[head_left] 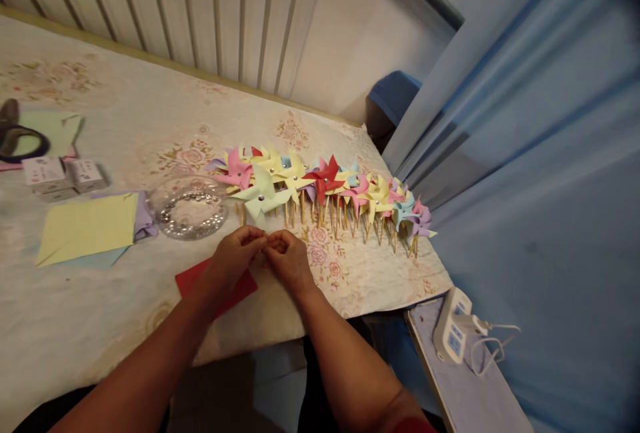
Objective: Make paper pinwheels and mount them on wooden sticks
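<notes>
My left hand (236, 253) and my right hand (291, 263) meet fingertip to fingertip above the table's front part. Both are closed in a pinch; whatever is between the fingers is too small or hidden to name. Just beyond the fingertips is a pale green paper pinwheel (261, 198), its lower blade close to them. Behind and to the right lies a long row of pinwheels on sticks, among them a red pinwheel (327, 179) and a yellow pinwheel (377, 202). Partly covered by my left forearm, a sheet of red paper (243, 291) lies on the table.
A clear round dish (220, 221) of small shiny metal pieces stands left of the pinwheels. Farther left are yellow paper (90, 227), small boxes (45, 175) and black-handled scissors (23, 143). A power strip (453, 326) sits on a bench at right, beside a blue curtain (550, 219).
</notes>
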The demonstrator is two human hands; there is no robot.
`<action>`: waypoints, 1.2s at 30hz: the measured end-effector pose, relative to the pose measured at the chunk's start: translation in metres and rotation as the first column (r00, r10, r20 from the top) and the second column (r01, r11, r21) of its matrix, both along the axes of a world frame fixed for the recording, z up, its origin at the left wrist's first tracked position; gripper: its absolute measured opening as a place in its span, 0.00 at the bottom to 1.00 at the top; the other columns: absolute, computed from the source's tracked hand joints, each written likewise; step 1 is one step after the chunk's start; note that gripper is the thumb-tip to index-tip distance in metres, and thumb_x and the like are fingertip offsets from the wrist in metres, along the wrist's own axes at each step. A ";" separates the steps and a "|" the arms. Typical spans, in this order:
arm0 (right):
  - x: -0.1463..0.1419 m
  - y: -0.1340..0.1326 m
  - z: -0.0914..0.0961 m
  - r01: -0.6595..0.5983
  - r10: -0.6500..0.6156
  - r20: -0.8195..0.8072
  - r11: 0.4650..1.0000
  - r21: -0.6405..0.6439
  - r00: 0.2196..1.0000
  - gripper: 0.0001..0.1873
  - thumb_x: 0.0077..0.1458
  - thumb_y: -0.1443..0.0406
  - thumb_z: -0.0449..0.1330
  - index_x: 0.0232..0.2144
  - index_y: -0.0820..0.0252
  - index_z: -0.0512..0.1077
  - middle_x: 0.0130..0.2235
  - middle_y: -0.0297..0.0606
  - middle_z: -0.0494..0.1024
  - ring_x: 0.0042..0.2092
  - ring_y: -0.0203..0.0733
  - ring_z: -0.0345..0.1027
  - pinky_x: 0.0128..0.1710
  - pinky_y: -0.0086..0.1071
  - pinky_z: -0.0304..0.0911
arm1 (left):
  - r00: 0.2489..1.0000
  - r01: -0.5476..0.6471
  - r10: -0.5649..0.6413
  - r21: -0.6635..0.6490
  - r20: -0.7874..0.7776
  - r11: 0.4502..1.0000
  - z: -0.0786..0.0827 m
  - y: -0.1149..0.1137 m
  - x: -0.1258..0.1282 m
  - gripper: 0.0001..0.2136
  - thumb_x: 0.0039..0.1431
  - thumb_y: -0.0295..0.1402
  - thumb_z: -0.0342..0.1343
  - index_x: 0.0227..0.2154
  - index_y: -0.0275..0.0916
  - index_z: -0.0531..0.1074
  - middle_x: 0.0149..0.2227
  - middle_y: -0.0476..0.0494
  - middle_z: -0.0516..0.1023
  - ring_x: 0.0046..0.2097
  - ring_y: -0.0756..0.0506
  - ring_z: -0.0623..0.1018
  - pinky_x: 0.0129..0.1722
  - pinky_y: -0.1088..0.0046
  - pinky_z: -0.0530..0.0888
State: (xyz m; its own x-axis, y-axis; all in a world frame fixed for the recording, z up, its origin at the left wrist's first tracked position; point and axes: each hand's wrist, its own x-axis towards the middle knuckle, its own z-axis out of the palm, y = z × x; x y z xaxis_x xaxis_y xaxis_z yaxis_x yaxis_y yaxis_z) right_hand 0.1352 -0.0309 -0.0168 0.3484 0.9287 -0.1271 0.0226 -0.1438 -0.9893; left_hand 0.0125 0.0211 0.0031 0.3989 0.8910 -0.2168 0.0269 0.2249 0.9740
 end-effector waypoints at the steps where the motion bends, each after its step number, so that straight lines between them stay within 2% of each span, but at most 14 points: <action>1: 0.001 0.000 -0.001 0.002 -0.002 0.008 1.000 -0.001 1.000 0.08 0.44 0.64 0.65 0.30 0.55 0.70 0.24 0.26 0.72 0.23 0.35 0.67 0.23 0.28 0.67 | 1.000 0.000 0.000 0.000 -0.003 1.000 0.001 0.000 0.000 0.13 0.43 0.41 0.64 0.28 0.37 0.73 0.23 0.52 0.72 0.25 0.50 0.68 0.27 0.73 0.64; 8: 0.002 -0.001 0.001 0.028 -0.031 0.127 0.999 0.026 0.991 0.04 0.47 0.65 0.65 0.27 0.56 0.72 0.24 0.26 0.72 0.24 0.33 0.66 0.25 0.27 0.65 | 1.000 0.007 -0.007 0.001 0.009 1.000 -0.004 0.002 -0.002 0.16 0.43 0.43 0.66 0.30 0.37 0.74 0.24 0.51 0.73 0.26 0.49 0.69 0.28 0.73 0.63; 15: 0.006 0.002 0.001 0.061 -0.065 0.202 0.998 0.025 0.977 0.05 0.48 0.65 0.66 0.27 0.56 0.72 0.25 0.27 0.73 0.27 0.33 0.67 0.28 0.26 0.65 | 1.000 0.000 0.000 -0.001 0.010 1.000 -0.007 0.001 -0.002 0.17 0.44 0.44 0.66 0.31 0.37 0.75 0.24 0.51 0.73 0.25 0.50 0.68 0.27 0.74 0.63; 23: 0.010 0.005 0.003 0.068 -0.073 0.213 0.997 0.027 0.974 0.05 0.47 0.70 0.64 0.28 0.56 0.72 0.25 0.26 0.73 0.28 0.34 0.69 0.32 0.27 0.65 | 1.000 0.018 -0.018 -0.021 -0.006 1.000 -0.014 0.003 -0.004 0.17 0.46 0.45 0.66 0.33 0.37 0.75 0.24 0.52 0.72 0.26 0.51 0.67 0.26 0.75 0.63; 29: 0.011 0.007 0.000 0.083 -0.085 0.258 0.996 0.018 0.962 0.04 0.48 0.69 0.64 0.28 0.56 0.73 0.26 0.26 0.74 0.27 0.33 0.68 0.31 0.26 0.65 | 0.999 0.037 -0.037 -0.047 0.004 0.998 -0.020 0.006 -0.003 0.17 0.46 0.44 0.67 0.34 0.38 0.75 0.25 0.51 0.73 0.25 0.51 0.67 0.26 0.75 0.63; 36: 0.011 0.008 0.001 0.088 -0.089 0.235 0.996 0.017 0.968 0.05 0.48 0.69 0.65 0.28 0.56 0.72 0.25 0.25 0.73 0.27 0.33 0.68 0.30 0.26 0.66 | 0.999 0.042 -0.042 -0.032 -0.023 0.999 -0.015 0.005 -0.004 0.15 0.46 0.43 0.66 0.33 0.39 0.76 0.23 0.51 0.72 0.25 0.50 0.67 0.26 0.74 0.62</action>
State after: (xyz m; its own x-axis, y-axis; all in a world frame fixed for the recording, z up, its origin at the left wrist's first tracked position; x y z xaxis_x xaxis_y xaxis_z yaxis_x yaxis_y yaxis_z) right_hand 0.1465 -0.0231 -0.0157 0.4487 0.8933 -0.0258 0.2420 -0.1492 -0.9587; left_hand 0.0087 0.0257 -0.0116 0.4303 0.8660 -0.2546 0.0597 0.2541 0.9653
